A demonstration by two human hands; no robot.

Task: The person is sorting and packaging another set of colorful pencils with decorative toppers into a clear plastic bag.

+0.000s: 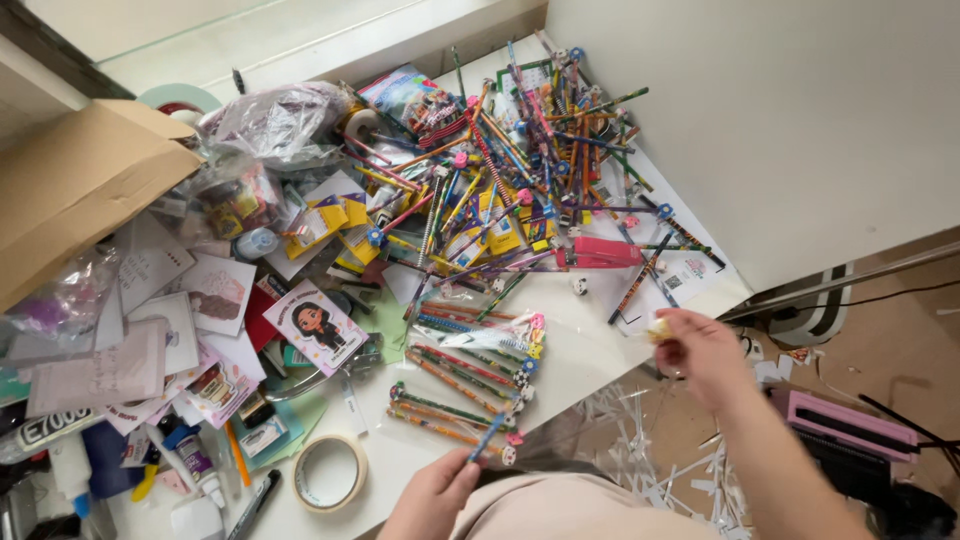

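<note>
My left hand [432, 495] is at the table's near edge, pinching a blue patterned pencil [489, 437] with a small eraser topper at its tip. A clear plastic sleeve [560, 445] lies just right of it. My right hand [700, 352] is raised beyond the table's right corner, fingers closed on a small pale yellow piece [657, 328]. Between the hands lie clear packets of patterned pencils [465, 375]. A large loose heap of colourful pencils [540, 160] covers the far part of the white table [590, 345].
A roll of tape [328, 472] and a black marker [255, 503] lie near the front edge. A red stapler [600, 253] sits by the heap, a cardboard box [75, 185] at left, cards and stickers [315, 325] in the middle. Paper scraps [640, 450] litter the floor.
</note>
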